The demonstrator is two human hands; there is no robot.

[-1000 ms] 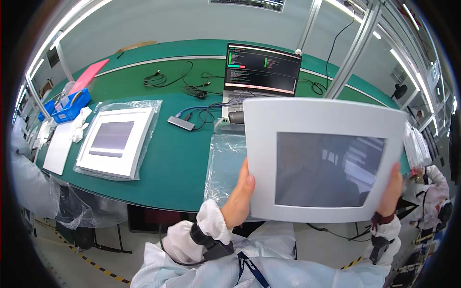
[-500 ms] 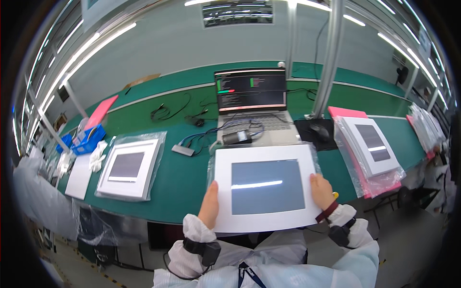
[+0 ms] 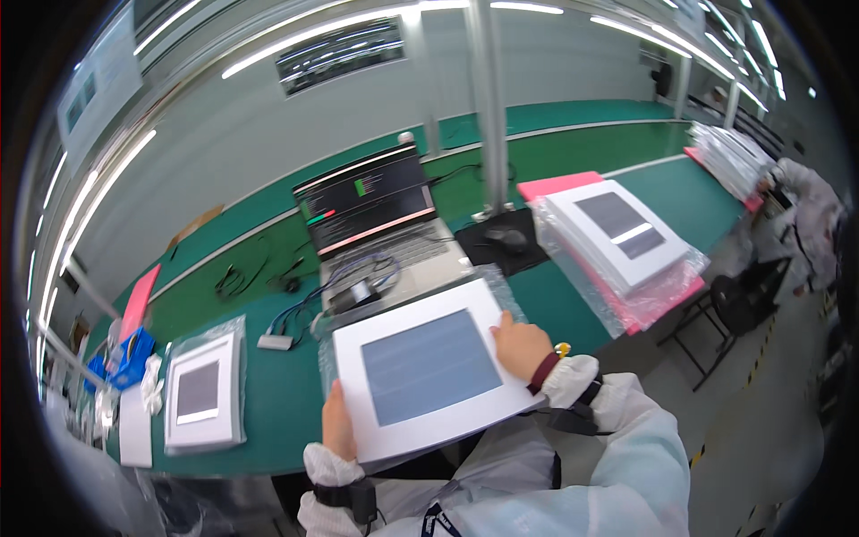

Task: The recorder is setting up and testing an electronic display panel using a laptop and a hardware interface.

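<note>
Blue bins (image 3: 137, 365): two, at left; contents unclear. Panels on show, three: left panel (image 3: 199, 389) on or inside clear plastic (image 3: 206, 336), right panel (image 3: 622, 228) topping stack (image 3: 592, 261), held panel (image 3: 434, 367) at near bench edge, before laptop (image 3: 394, 268). Left hand (image 3: 337, 425), right hand (image 3: 523, 349) pinch its opposite sides. Bare bench (image 3: 279, 403) between left and held panels.
</note>
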